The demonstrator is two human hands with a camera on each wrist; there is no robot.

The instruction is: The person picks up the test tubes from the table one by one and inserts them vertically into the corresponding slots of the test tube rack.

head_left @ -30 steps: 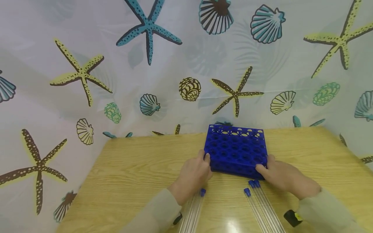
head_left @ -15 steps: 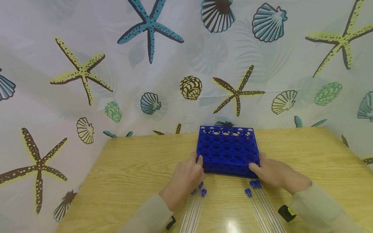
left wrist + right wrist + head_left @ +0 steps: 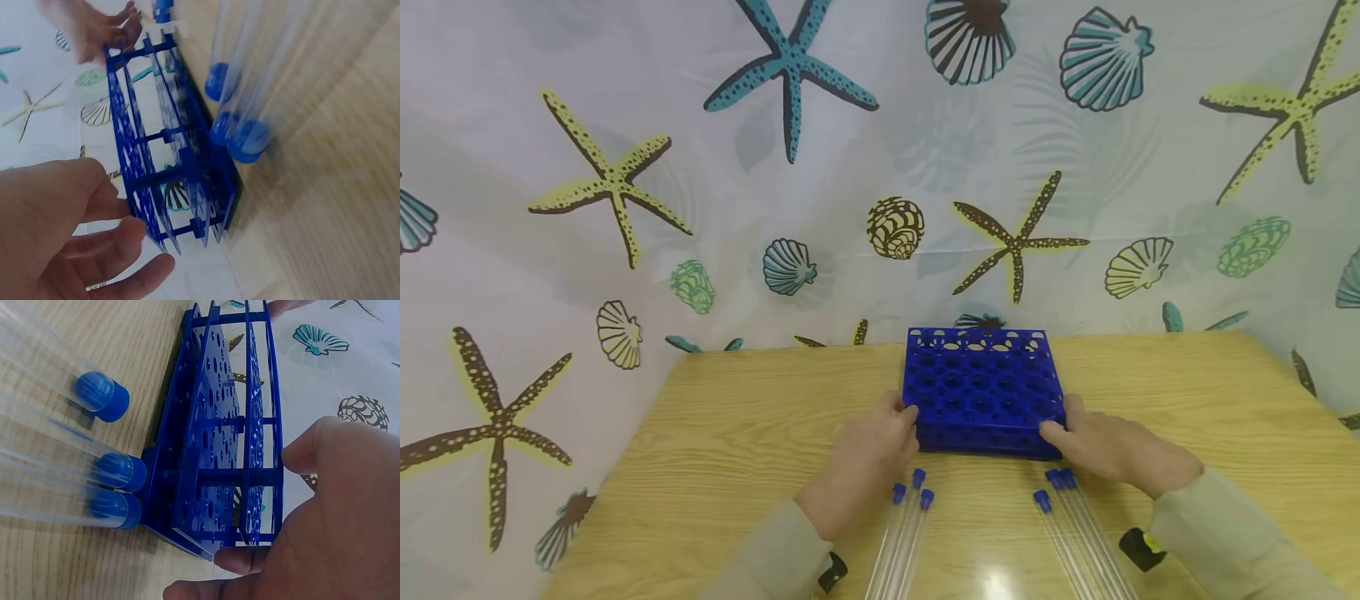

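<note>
On the light wood-grain table (image 3: pixel 760 433), the left hand (image 3: pixel 871 442) and right hand (image 3: pixel 1112 446) grip opposite ends of a blue plastic rectangular test-tube rack (image 3: pixel 982 392) beyond clear, slender, blue-capped tubes (image 3: pixel 903 537), which could scatter if the rack were dragged nearer.

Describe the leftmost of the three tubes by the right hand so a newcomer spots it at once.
In the head view, find the blue rack on the table. Below its right corner, three clear tubes lie beside the right hand. Yours is the leftmost tube: its blue cap sits lower, apart from the other two caps, which sit side by side.
</note>
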